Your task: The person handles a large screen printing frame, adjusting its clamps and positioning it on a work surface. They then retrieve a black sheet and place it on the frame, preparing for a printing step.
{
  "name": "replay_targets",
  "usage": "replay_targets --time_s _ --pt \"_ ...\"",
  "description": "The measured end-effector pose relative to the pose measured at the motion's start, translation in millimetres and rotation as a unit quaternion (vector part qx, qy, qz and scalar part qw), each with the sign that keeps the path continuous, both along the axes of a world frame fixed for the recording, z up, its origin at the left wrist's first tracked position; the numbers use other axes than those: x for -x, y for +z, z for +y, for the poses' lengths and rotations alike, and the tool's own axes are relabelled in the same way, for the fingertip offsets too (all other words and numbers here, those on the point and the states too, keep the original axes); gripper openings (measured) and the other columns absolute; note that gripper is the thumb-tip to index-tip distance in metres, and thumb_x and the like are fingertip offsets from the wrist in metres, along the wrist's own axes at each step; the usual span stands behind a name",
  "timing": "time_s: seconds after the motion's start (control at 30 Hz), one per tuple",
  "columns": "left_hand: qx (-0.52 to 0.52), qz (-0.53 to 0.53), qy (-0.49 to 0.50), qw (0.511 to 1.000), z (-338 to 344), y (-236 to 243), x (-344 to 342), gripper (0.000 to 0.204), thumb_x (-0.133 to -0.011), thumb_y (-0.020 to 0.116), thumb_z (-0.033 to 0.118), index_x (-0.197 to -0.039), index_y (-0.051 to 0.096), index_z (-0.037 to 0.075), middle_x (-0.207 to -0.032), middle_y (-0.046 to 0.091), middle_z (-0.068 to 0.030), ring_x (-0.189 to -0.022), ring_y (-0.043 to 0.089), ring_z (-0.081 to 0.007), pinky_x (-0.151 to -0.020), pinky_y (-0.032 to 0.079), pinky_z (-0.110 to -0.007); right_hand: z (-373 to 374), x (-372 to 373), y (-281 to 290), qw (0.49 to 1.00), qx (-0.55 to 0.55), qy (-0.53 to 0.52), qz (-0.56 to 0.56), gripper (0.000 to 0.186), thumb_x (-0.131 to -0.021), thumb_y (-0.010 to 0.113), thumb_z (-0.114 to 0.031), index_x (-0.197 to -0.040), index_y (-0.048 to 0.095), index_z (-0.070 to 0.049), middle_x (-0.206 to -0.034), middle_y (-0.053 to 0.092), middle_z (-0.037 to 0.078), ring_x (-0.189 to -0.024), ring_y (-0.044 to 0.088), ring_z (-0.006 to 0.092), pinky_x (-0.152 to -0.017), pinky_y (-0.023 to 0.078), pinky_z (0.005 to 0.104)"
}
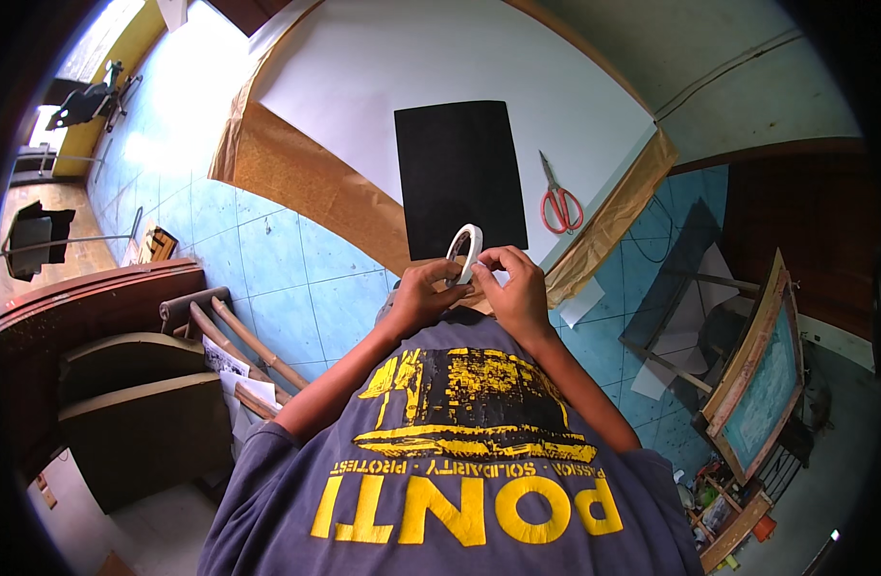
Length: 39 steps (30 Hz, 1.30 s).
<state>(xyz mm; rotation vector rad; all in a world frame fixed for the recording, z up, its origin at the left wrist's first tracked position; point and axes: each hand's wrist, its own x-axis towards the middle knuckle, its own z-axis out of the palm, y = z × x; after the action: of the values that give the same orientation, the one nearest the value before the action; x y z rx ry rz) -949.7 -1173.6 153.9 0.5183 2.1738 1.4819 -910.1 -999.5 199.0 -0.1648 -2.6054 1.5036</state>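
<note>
My left hand [426, 295] grips the lower left part of a roll of white tape [475, 252], thumb and fingers closed on its rim. The roll stands upright on edge, held just over the near edge of the table. On its right side my right hand [513, 290] is closed in a pinch, thumb and forefinger at the tape's rim. Whether a loose end of tape is between them is too small to tell. Beyond the hands a black rectangular sheet [459, 173] lies flat. Scissors with red handles [561, 210] lie right of it, blades closed and pointing away.
A white sheet [335, 91] covers the table, with brown paper [311, 163] along its edges. Blue floor tiles [267, 252] show around it. Wooden furniture and bamboo poles [260, 348] stand at left. A framed screen [755, 370] leans at right, near loose papers.
</note>
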Motion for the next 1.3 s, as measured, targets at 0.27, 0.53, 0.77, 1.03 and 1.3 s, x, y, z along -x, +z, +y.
replay_targets --time_s 0.27,0.53,0.77,1.03,1.3 --pt "0.004 0.047 0.043 0.998 3.5 -7.5 -5.9 0.025 -0.076 0.077 0.016 -0.093 0.068 0.001 -0.084 0.069 -0.0152 -0.074 0.068 -0.0269 -0.067 0.052 -0.034 -1.3 0.0 -7.3 0.99 0.119 -0.03 -0.068 0.01 -0.083 0.068 -0.007 -0.086 0.062 0.001 -0.079 0.063 0.008 -0.069 0.063 0.0173 -0.063 0.051 0.03" --pt "0.101 0.061 0.017 0.993 5.1 -6.6 -6.1 0.028 -0.075 0.078 0.023 -0.093 0.07 0.004 -0.082 0.07 -0.0148 -0.074 0.069 -0.0296 -0.067 0.053 -0.036 -3.7 -5.6 -26.3 0.995 0.094 -0.043 -0.01 0.012 -0.085 0.067 -0.008 -0.089 0.06 0.0 -0.078 0.064 0.009 -0.067 0.063 0.0198 -0.062 0.05 0.0316" --pt "0.127 0.056 -0.036 0.99 3.2 -4.7 -5.3 0.028 -0.074 0.079 0.022 -0.091 0.07 0.002 -0.081 0.069 -0.0154 -0.073 0.069 -0.0271 -0.065 0.053 -0.036 3.9 -8.9 -47.9 0.995 0.062 -0.009 -0.074 0.012 -0.092 0.059 -0.011 -0.089 0.056 0.001 -0.074 0.06 0.006 -0.065 0.056 0.0107 -0.06 0.047 0.0277" --pt "0.152 -0.02 -0.084 0.985 1.1 -31.4 -4.6 0.02 -0.083 0.067 0.017 -0.093 0.069 0.0 -0.078 0.068 -0.0153 -0.068 0.067 -0.0243 -0.062 0.051 -0.035 20.7 -45.6 -131.2 0.87 0.435 -0.161 -0.168 0.007 -0.097 0.054 -0.012 -0.092 0.054 -0.006 -0.081 0.054 0.0 -0.069 0.055 0.0097 -0.067 0.048 0.0231" --pt "0.16 -0.081 -0.056 0.982 -2.2 -32.7 11.8 0.026 -0.085 0.065 0.018 -0.104 0.068 0.0 -0.086 0.069 -0.0184 -0.075 0.068 -0.026 -0.069 0.051 -0.035 36.3 -43.4 -142.8 0.869 0.427 -0.214 -0.132 0.014 -0.093 0.057 -0.005 -0.106 0.055 -0.004 -0.081 0.056 0.001 -0.072 0.055 0.0085 -0.068 0.046 0.0225"
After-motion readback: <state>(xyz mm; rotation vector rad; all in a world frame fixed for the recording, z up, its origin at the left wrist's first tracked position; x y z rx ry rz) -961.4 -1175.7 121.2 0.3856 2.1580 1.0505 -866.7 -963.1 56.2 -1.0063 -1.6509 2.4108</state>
